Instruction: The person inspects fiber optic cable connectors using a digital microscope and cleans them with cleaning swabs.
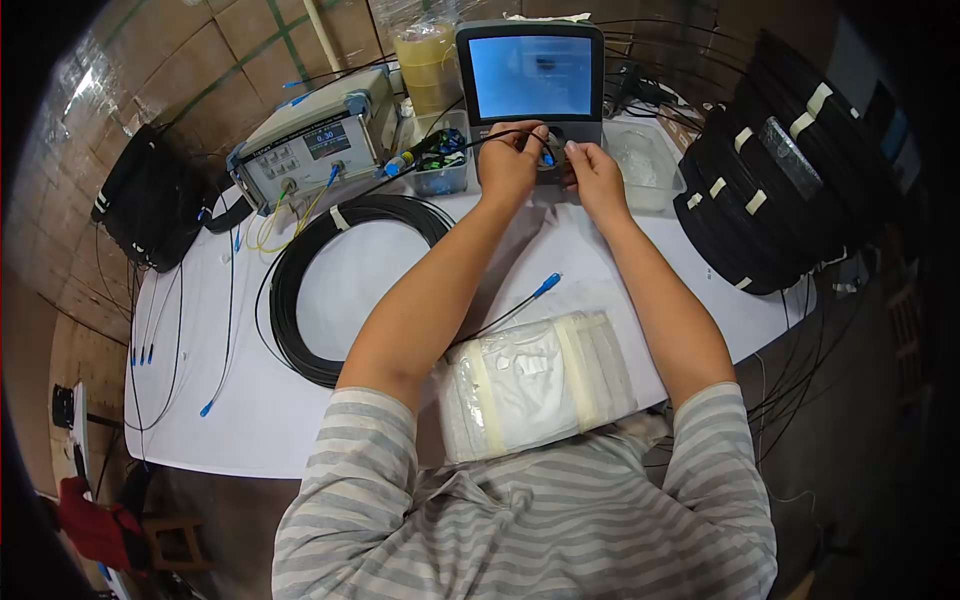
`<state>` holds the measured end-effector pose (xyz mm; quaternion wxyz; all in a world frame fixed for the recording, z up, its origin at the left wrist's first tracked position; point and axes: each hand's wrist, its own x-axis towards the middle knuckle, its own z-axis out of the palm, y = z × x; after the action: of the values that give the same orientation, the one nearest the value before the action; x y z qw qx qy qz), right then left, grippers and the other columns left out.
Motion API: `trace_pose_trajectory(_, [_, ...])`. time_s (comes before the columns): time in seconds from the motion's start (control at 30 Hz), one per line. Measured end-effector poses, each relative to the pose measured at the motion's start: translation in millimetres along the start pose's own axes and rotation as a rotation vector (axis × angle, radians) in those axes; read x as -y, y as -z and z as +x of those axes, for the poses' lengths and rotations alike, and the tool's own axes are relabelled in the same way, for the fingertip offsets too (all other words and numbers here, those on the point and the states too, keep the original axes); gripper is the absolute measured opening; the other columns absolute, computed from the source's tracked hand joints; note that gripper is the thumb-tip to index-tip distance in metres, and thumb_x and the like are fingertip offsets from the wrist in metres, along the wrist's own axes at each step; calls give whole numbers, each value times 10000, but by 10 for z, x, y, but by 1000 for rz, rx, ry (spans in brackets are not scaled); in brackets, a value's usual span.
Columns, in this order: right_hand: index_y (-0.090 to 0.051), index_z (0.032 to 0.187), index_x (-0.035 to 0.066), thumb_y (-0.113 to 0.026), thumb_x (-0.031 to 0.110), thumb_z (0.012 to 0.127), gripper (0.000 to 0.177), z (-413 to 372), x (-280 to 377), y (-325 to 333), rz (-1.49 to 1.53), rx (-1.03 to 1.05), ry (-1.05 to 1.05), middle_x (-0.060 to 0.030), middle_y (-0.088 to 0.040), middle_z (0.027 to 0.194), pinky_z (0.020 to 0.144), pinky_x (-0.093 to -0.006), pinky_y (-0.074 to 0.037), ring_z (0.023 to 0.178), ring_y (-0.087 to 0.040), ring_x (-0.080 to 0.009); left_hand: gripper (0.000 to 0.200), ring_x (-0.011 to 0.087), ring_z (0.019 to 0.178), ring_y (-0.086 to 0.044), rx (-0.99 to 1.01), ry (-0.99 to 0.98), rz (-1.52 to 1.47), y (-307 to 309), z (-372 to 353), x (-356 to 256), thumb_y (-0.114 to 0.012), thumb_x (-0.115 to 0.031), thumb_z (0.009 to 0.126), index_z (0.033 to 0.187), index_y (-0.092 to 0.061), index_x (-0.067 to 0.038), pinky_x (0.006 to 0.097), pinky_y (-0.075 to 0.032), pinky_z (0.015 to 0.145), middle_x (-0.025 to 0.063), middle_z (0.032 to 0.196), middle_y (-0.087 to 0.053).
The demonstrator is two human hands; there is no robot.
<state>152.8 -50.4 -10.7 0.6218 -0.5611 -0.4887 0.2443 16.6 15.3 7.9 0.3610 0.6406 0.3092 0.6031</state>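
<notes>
My left hand point(510, 165) is closed in a pinch on a black fibre-optic cable point(432, 137) with a blue connector point(547, 156) at its end. The connector is at the front of a device with a lit blue screen point(531, 77). My right hand point(597, 178) is just to the right of it, thumb and fingers curled at the device's dark round part; what they grip is hidden. A large coil of black cable point(290, 290) lies on the table to the left, tied with white tape. Another blue connector point(546, 285) rests by a plastic-wrapped white package point(535, 385) near my body.
At the back left stands a test instrument point(310, 140) reading 0.30, with a yellow cable plugged in. A clear bin of small parts point(441, 175) and a clear tray point(645, 165) flank the screen device. Black cable coils point(780, 190) are stacked at right; more point(155, 200) stand left.
</notes>
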Motion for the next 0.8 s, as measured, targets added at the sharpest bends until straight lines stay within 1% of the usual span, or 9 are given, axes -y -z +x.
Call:
trace_pose_trajectory(0.1, [-673, 1027, 58, -623, 338, 1037, 284, -60, 102, 2, -28, -13, -24, 12, -636, 819, 633, -239, -496, 722, -587, -66, 227, 179, 814, -678, 6, 30, 22, -2, -2, -50, -791, -250, 909, 948, -761, -28, 330, -531, 728, 70, 949, -706])
trace_pose_trajectory(0.2, [-673, 1015, 32, -654, 327, 1017, 295, -2, -5, -31, -32, -76, 144, 6, -631, 749, 576, -258, -457, 635, -550, -76, 233, 189, 821, -678, 12, 54, 39, -10, 22, -51, -807, -246, 892, 926, -755, -21, 334, -532, 729, 81, 946, -705])
trace_pose_trajectory(0.37, [-675, 1023, 34, -659, 311, 1015, 278, -12, -37, -22, -12, -44, 140, 11, -630, 756, 581, -257, -448, 641, -547, -74, 254, 211, 835, -680, -2, 108, 68, -40, 54, -22, -838, -249, 857, 910, -752, -17, 353, -537, 738, 99, 943, -702])
trace_pose_trajectory(0.47, [-678, 1028, 34, -660, 313, 1014, 280, -6, -57, -28, 11, -33, 126, 11, -631, 759, 582, -258, -446, 649, -549, -75, 259, 224, 838, -680, 1, 143, 40, -51, 60, -1, -836, -261, 857, 908, -753, -21, 359, -537, 747, 96, 963, -701])
trace_pose_trajectory(0.57, [-678, 1029, 32, -661, 319, 1013, 287, -2, -64, -17, 18, -35, 109, 8, -633, 763, 583, -258, -445, 654, -550, -76, 259, 227, 839, -678, -1, 56, 43, -43, 22, 3, -829, -271, 863, 909, -755, -27, 355, -533, 745, 88, 973, -696])
trace_pose_trajectory(0.7, [-676, 1015, 28, -659, 339, 1015, 312, -5, -71, -10, 22, -33, 117, -2, -643, 776, 592, -257, -462, 663, -562, -81, 247, 217, 838, -676, 3, 44, 64, -26, 17, -10, -816, -269, 876, 917, -761, -31, 351, -529, 743, 81, 972, -686])
trace_pose_trajectory(0.8, [-679, 1006, 28, -650, 359, 1021, 333, -20, -37, 18, 52, -24, 23, -7, -655, 791, 612, -254, -492, 682, -588, -87, 236, 204, 833, -675, 9, 62, 66, -15, 8, -33, -811, -259, 881, 920, -763, -31, 345, -528, 741, 79, 966, -681])
